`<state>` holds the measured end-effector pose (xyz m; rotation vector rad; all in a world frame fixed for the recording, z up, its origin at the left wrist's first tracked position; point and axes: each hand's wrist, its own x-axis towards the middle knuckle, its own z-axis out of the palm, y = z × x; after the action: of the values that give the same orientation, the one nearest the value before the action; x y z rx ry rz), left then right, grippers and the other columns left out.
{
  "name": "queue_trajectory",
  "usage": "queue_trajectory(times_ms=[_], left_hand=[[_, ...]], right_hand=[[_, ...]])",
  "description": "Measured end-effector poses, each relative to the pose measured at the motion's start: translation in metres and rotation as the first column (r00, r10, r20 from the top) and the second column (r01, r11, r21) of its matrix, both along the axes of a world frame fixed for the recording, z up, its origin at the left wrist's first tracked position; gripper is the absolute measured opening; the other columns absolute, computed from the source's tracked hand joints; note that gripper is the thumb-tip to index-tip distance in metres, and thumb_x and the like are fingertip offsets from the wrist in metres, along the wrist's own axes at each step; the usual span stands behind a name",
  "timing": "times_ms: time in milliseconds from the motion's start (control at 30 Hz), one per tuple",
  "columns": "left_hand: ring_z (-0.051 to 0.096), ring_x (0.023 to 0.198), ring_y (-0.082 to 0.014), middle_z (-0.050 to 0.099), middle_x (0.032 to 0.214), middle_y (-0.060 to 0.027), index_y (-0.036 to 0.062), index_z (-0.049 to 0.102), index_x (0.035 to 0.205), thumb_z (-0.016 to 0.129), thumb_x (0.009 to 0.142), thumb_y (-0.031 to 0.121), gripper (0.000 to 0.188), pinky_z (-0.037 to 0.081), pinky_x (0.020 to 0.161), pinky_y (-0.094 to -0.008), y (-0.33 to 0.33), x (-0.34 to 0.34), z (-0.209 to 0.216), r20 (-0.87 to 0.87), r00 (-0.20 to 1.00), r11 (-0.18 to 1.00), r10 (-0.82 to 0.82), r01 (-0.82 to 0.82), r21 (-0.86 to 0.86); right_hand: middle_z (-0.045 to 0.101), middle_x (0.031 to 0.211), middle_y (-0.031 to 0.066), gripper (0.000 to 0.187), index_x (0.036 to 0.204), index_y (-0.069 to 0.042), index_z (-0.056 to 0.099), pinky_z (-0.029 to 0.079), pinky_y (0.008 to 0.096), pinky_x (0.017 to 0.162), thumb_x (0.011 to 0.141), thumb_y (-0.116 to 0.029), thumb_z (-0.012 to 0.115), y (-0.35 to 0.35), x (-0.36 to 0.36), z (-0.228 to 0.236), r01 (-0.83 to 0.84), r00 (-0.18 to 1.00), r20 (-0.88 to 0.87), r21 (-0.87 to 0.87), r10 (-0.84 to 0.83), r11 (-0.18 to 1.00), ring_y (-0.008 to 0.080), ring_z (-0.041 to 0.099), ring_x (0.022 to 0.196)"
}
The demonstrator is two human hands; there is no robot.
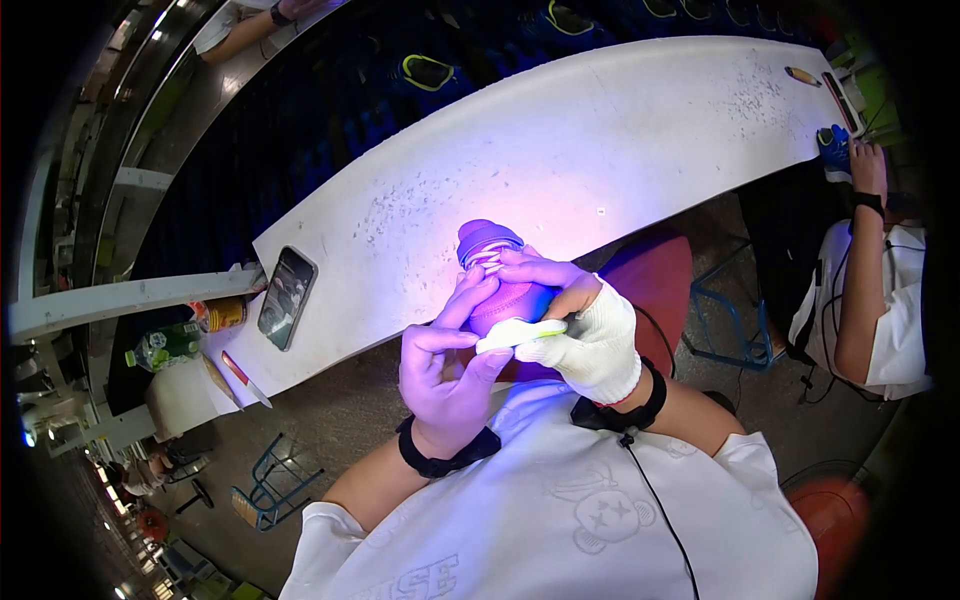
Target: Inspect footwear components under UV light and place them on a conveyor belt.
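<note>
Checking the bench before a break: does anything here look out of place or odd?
Nothing looks spilled or broken. Only oddity: the right hand wears a white glove while the left hand is bare, both gripping the shoe. A phone lies flat on the white table.

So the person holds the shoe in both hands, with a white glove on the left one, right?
Not quite: the head view shows the white glove on the right hand. The left hand is bare. Both do hold the shoe.

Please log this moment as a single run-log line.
left hand: grips shoe sole | right hand: gloved, on shoe | phone: on table
</note>
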<state>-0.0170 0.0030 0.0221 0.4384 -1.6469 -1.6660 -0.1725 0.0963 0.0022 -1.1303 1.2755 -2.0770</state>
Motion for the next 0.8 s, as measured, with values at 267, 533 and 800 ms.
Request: queue_trajectory(times_ms=[267,533,800], left_hand=[[0.060,0.129,-0.0319,0.066,0.130,-0.0188,-0.0005,0.068,0.127,0.078,0.102,0.024,0.037,0.047,0.113,-0.0447,-0.030,0.000,0.036,0.388,0.918,0.875,-0.083,0.253,-0.412],[0.056,0.138,-0.0373,0.072,0.129,-0.0231,-0.0009,0.066,0.117,0.056,0.113,0.022,0.025,0.043,0.117,-0.0530,-0.040,0.017,0.028,0.157,0.987,0.998,0.046,-0.039,-0.052],[0.075,0.121,-0.0365,0.082,0.111,-0.0196,0.0020,0.073,0.103,0.105,0.062,0.030,0.060,0.042,0.124,-0.0629,-0.082,0.020,0.032,0.434,0.894,0.849,-0.109,0.311,-0.427]], right_hand=[[0.079,0.118,0.0180,0.041,0.079,-0.007,0.063,0.065,0.0404,0.085,0.075,-0.026,0.100,-0.001,-0.013,0.016,0.150,0.942,-0.314,0.069,-0.121,0.986,0.0298,0.081,0.099],[0.069,0.131,0.0195,0.039,0.080,-0.006,0.069,0.062,0.0460,0.083,0.072,-0.035,0.093,-0.010,-0.014,-0.021,0.167,0.794,-0.606,0.141,-0.048,0.976,0.0378,0.070,0.112],[0.068,0.107,0.0117,0.034,0.088,-0.010,0.071,0.055,0.0465,0.069,0.072,-0.035,0.086,-0.027,-0.021,-0.014,0.103,0.641,-0.764,0.178,0.071,0.979,0.0323,0.064,0.087]])
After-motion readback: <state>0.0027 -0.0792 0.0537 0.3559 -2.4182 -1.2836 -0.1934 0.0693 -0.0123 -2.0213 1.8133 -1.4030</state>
